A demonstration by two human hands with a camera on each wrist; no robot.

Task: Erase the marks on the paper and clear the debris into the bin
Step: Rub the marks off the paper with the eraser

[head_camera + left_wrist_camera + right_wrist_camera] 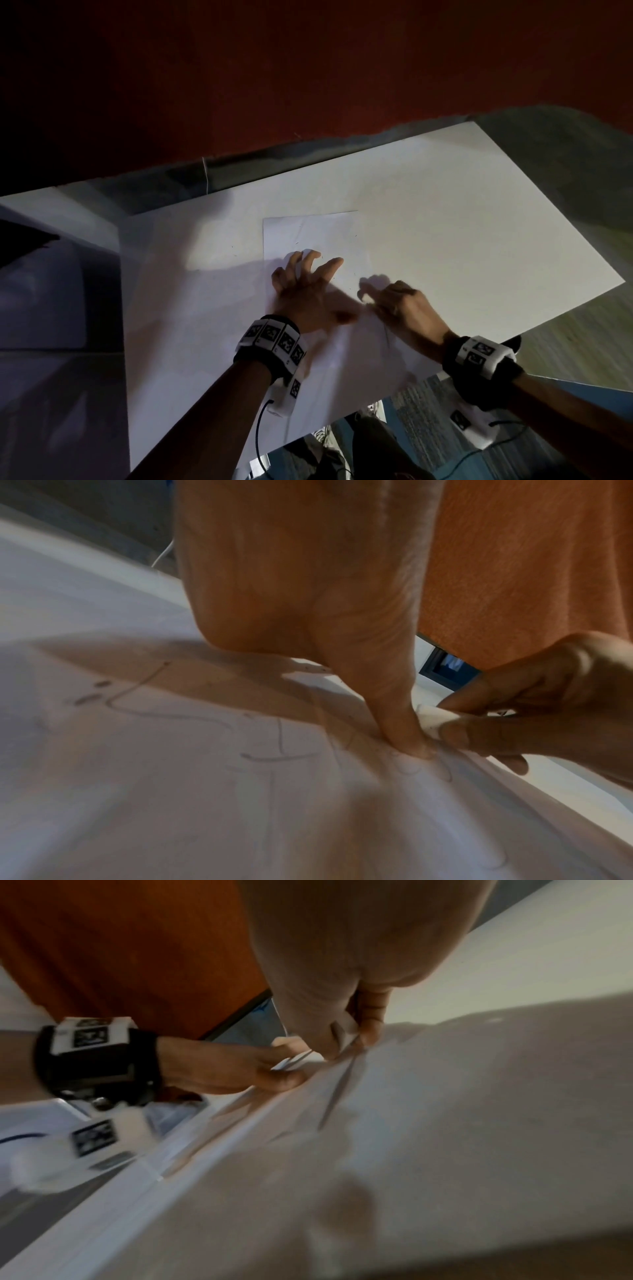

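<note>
A white sheet of paper (308,233) lies on a large white board (479,222), with faint pencil marks (164,712) and small dark specks on it. My left hand (308,284) rests on the sheet with fingers spread, and its thumb (394,710) presses down beside the eraser. My right hand (387,294) pinches a small white eraser (431,721) at the sheet's right edge, where the paper is wrinkled. In the right wrist view the eraser (346,1034) shows between my right fingers (371,1026), with the left hand (222,1066) just beyond.
A red wall (308,68) rises behind the board. A pale box-like surface with a dark opening (30,240) stands at the far left. Striped carpet (428,404) shows below the board's near edge. Cables hang from both wrist bands.
</note>
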